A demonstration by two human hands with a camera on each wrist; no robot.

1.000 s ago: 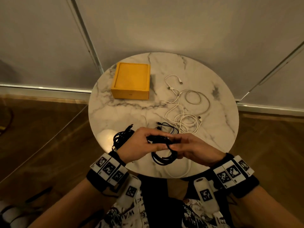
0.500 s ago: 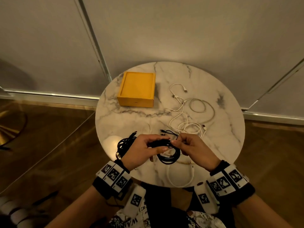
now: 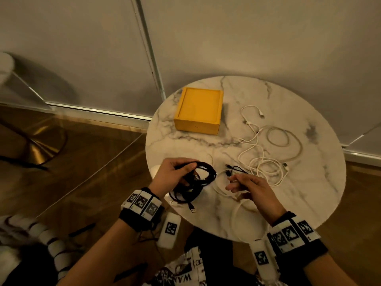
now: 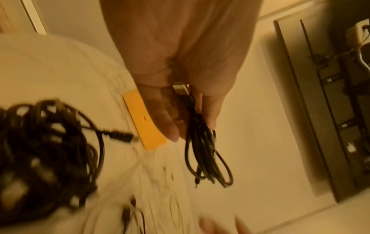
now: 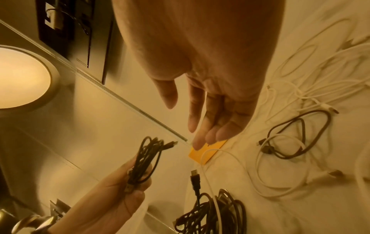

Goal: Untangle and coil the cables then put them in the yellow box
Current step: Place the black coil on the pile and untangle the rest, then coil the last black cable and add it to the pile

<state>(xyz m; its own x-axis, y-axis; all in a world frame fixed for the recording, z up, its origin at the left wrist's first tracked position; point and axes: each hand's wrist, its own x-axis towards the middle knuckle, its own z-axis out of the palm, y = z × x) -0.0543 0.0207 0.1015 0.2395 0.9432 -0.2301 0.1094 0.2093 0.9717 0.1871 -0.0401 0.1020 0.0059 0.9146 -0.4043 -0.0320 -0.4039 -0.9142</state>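
Left hand (image 3: 171, 174) is gripping the black coil (image 4: 202, 142) near the table's front edge, right hand (image 3: 250, 189) is hanging loose and empty, and the box (image 3: 199, 110) is sitting straight ahead, nearer the left.

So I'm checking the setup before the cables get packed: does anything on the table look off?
The yellow box looks closed, and one white cable hangs over the round marble table's near edge.

Bare marble table (image 3: 185, 147) before the yellow box (image 3: 199, 111) (white cables (image 3: 266, 162) rightward).
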